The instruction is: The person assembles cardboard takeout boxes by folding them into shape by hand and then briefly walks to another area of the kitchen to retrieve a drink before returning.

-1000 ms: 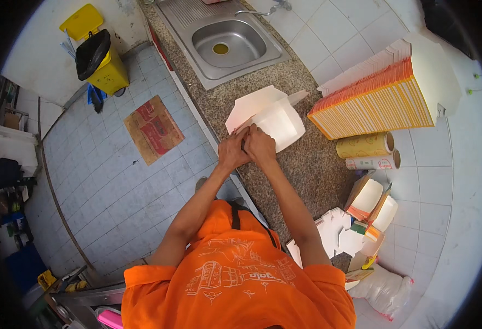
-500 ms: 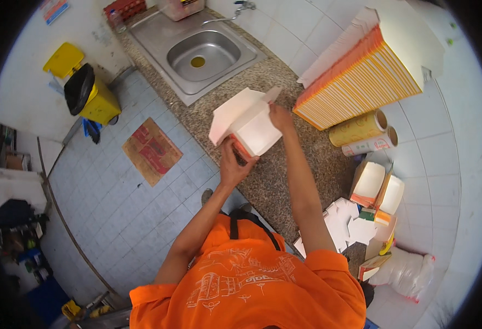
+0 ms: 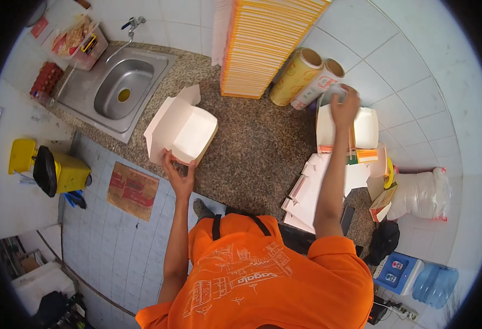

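Note:
On the granite counter stands an open white-lined takeaway box (image 3: 194, 136) with its lid flaps raised toward the sink. My left hand (image 3: 179, 178) pinches its near edge, thumb and fingers at the rim. My right hand (image 3: 345, 106) is stretched out to the right, over folded takeaway boxes (image 3: 366, 129) beside the wall. Its fingers look apart and nothing shows in them; the fingertips are partly blurred. Below that forearm lie flat white box blanks (image 3: 309, 192), partly covered by the arm.
A tall stack of yellow-edged cartons (image 3: 268, 46) stands against the tiled wall, beside two wrap rolls (image 3: 296, 77). At the left is a steel sink (image 3: 123, 88) with a tap (image 3: 134, 23). A yellow bin (image 3: 71, 172) and flat cardboard (image 3: 133, 190) are on the floor.
My right hand has let go of the takeaway box and moved right to the folded boxes. The left hand still has the box, now standing on the counter. The view has turned rightward.

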`<state>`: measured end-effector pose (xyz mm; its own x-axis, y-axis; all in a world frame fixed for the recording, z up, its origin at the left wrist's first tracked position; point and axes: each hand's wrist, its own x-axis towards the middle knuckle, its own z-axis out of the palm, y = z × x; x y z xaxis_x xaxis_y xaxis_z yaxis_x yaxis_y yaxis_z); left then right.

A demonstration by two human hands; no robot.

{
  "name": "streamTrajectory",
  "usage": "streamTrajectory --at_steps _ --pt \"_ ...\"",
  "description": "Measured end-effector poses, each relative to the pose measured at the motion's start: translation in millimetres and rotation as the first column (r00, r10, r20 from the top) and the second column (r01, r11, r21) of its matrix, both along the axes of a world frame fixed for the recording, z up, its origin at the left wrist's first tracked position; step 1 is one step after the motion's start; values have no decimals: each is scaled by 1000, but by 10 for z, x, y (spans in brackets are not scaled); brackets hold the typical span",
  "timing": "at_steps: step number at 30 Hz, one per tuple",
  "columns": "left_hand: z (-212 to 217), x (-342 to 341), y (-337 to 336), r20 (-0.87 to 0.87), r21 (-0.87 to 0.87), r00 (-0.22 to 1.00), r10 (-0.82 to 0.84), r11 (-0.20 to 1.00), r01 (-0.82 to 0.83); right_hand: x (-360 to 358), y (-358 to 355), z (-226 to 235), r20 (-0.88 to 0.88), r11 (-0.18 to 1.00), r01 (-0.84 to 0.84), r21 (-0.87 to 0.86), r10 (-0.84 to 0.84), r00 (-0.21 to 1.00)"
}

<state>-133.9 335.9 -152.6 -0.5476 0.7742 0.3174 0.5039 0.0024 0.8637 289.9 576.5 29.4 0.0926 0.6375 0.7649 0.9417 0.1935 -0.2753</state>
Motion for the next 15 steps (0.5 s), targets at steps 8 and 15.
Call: streamTrajectory --at_steps 8,15 --pt "34 23 -25 85 -4 996 24 1000 -24 1176 -278 -75 267 724 471 -504 -388 882" --pt "327 26 12 -202 -38 979 6 999 -14 -261 -1827 1424 41 956 104 -273 -97 994"
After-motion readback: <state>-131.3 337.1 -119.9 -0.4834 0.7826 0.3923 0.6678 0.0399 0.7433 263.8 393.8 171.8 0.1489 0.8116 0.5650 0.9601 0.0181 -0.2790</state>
